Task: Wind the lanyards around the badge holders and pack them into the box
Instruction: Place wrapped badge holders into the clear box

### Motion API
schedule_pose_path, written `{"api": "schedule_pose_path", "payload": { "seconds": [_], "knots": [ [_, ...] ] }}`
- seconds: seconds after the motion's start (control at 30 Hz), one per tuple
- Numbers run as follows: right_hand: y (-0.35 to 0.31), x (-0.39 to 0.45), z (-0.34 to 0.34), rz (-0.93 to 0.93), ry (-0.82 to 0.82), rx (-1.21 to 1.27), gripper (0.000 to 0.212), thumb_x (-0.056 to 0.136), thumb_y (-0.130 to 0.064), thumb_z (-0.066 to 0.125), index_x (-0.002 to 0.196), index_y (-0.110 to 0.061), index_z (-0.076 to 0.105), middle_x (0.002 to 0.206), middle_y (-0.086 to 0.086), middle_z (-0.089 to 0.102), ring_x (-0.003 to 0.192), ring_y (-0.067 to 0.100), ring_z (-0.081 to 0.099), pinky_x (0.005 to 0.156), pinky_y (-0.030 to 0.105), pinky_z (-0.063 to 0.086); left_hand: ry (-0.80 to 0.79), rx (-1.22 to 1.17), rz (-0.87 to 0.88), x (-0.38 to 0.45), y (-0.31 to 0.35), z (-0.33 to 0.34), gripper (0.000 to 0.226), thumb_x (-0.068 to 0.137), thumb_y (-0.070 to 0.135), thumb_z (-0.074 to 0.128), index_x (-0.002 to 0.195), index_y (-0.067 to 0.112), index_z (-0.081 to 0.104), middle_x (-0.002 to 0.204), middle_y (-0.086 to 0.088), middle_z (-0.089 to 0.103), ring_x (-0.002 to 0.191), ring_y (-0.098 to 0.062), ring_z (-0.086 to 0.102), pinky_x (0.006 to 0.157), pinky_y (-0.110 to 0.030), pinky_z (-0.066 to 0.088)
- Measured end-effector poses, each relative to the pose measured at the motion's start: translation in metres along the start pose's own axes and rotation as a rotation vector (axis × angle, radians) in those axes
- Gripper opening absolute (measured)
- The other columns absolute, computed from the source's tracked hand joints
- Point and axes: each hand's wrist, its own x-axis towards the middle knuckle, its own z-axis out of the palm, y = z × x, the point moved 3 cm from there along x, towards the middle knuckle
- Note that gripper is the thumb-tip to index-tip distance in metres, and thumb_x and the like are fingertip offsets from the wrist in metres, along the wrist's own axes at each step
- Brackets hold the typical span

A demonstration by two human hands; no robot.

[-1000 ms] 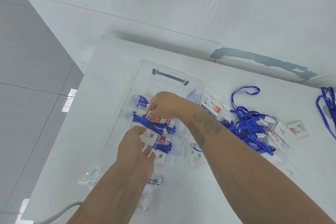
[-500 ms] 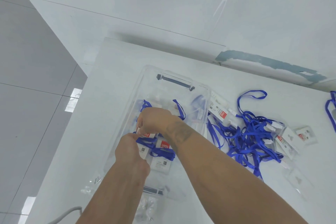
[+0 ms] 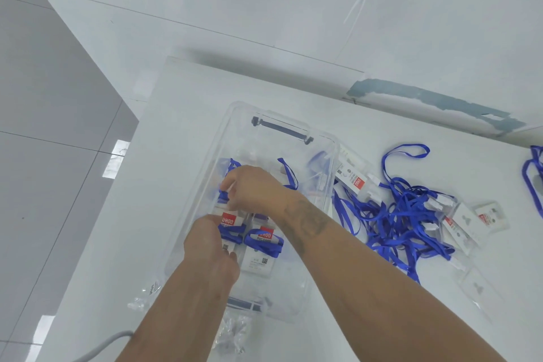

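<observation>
Clear box (image 3: 320,141), bench (image 3: 182,114) centre: wound badge holders (image 3: 263,247) inside. Right hand (image 3: 255,188) pinches one at 12 o'clock; left hand (image 3: 210,247) grips one at 6. Seat flat, edges flush. Loose lanyards (image 3: 396,214) at 3 o'clock.

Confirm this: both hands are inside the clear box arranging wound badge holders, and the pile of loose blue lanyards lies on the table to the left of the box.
Not quite. In the head view the lanyards lie to the right of the box, not the left. Both the left hand and right hand are inside it at the badge holders.
</observation>
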Motion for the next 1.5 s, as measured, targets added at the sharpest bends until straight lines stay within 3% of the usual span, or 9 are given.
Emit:
{"api": "schedule_pose_path", "payload": {
  "seconds": [0.1,0.3,0.4,0.53,0.83,1.0,1.1,1.3,1.5],
  "knots": [
    [0.002,-0.012,-0.011,-0.012,0.015,0.032,0.039,0.087,-0.011,0.065,0.125,-0.019,0.065,0.122,-0.001,0.065,0.111,0.018,0.059,0.09,0.025,0.046,-0.019,-0.001,0.015,-0.006,-0.002,-0.001,0.022,0.096,0.013,0.053,0.076,0.015,0.044,0.081,-0.002,0.042,0.101,-0.021,0.042,0.101,-0.033,0.038],
    [0.008,-0.062,-0.05,-0.007,0.216,0.277,0.027,0.091,-0.017,0.059,0.116,-0.022,0.07,0.111,-0.005,0.07,0.1,0.013,0.065,0.084,0.023,0.048,-0.115,0.052,0.182,-0.023,0.001,0.0,0.006,0.092,0.013,0.057,0.086,0.013,0.057,0.084,-0.002,0.051,0.074,-0.017,0.051,0.072,-0.028,0.044],
    [0.018,-0.095,-0.065,-0.047,0.394,0.43,0.015,0.092,-0.029,0.061,0.102,-0.029,0.071,0.093,-0.015,0.072,0.084,0.001,0.067,0.078,0.02,0.051,-0.198,0.08,0.357,-0.039,0.003,0.004,0.009,0.093,0.013,0.058,0.086,0.016,0.063,0.093,-0.002,0.062,0.09,-0.019,0.064,0.086,-0.031,0.052],
    [0.045,-0.142,-0.073,-0.089,0.556,0.584,0.008,0.091,-0.032,0.064,0.09,-0.033,0.071,0.082,-0.017,0.071,0.078,0.002,0.068,0.075,0.022,0.053,-0.348,0.223,0.604,-0.058,-0.01,0.012,0.015,0.095,0.011,0.056,0.101,0.016,0.069,0.087,-0.001,0.075,0.074,-0.016,0.073,0.077,-0.032,0.057],
    [0.103,-0.213,-0.072,-0.092,0.735,0.654,0.009,0.093,-0.029,0.063,0.096,-0.034,0.07,0.091,-0.023,0.071,0.085,-0.002,0.064,0.072,0.009,0.048,-0.33,0.561,1.155,-0.083,-0.054,0.026,0.019,0.094,0.018,0.059,0.097,0.036,0.064,0.101,0.011,0.072,0.096,-0.017,0.068,0.08,-0.03,0.055],
    [0.118,-0.233,-0.066,-0.067,0.812,0.69,0.011,0.094,-0.028,0.063,0.095,-0.037,0.069,0.091,-0.024,0.071,0.088,-0.002,0.065,0.075,0.007,0.046,-0.373,0.647,1.219,-0.084,-0.072,0.034,0.018,0.093,0.019,0.059,0.101,0.034,0.064,0.095,0.021,0.07,0.093,-0.005,0.065,0.076,-0.017,0.048],
    [0.132,-0.249,-0.057,-0.015,0.884,0.759,0.011,0.095,-0.026,0.061,0.098,-0.032,0.07,0.094,-0.018,0.072,0.091,0.002,0.067,0.082,0.015,0.05,-0.427,0.712,1.238,-0.082,-0.085,0.034,0.019,0.093,0.018,0.06,0.101,0.034,0.063,0.094,0.026,0.068,0.09,0.0,0.063,0.071,-0.004,0.043],
    [0.181,-0.29,-0.045,0.129,1.019,0.809,0.014,0.096,-0.023,0.059,0.096,-0.032,0.07,0.092,-0.011,0.074,0.089,0.012,0.069,0.088,0.037,0.056,-0.495,0.822,1.24,-0.08,-0.115,0.041,0.017,0.094,0.022,0.059,0.102,0.036,0.063,0.095,0.026,0.066,0.087,0.003,0.062,0.068,-0.006,0.046],
    [0.263,-0.324,-0.046,0.227,1.08,0.804,0.016,0.095,-0.019,0.059,0.092,-0.03,0.07,0.082,-0.012,0.074,0.08,0.011,0.068,0.079,0.033,0.055,-0.473,0.933,1.196,-0.075,-0.164,0.076,0.016,0.093,0.027,0.058,0.1,0.041,0.06,0.093,0.029,0.063,0.081,0.004,0.061,0.067,-0.019,0.049]
  ]
}}
